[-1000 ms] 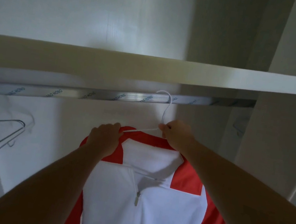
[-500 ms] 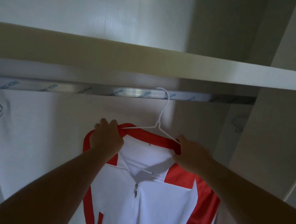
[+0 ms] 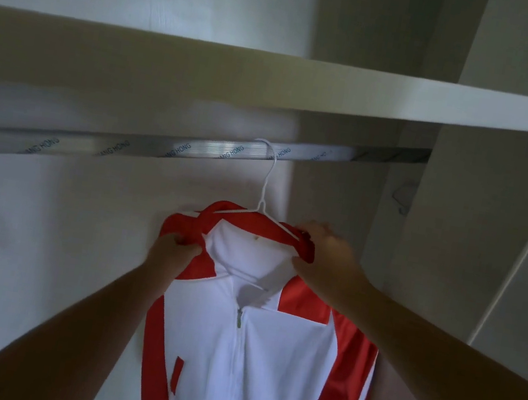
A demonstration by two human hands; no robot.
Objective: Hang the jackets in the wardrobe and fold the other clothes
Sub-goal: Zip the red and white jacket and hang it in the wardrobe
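The left hand (image 3: 172, 251) is dropping from collar to shoulder, gripping red cloth, while the right hand (image 3: 326, 253) is pinching the other shoulder; the jacket (image 3: 283, 357), likely soft, light and slippery, is hanging by its wire hanger (image 3: 265, 193) on the wardrobe rail (image 3: 126, 148), best handled at the shoulders.

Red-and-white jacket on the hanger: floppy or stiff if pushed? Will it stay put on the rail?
Probably floppy: the jacket bunches where the left hand and right hand grip its shoulders. Likely light: a thin wire hanger carries it. A push would probably swing it or slide the hook along the smooth rail.
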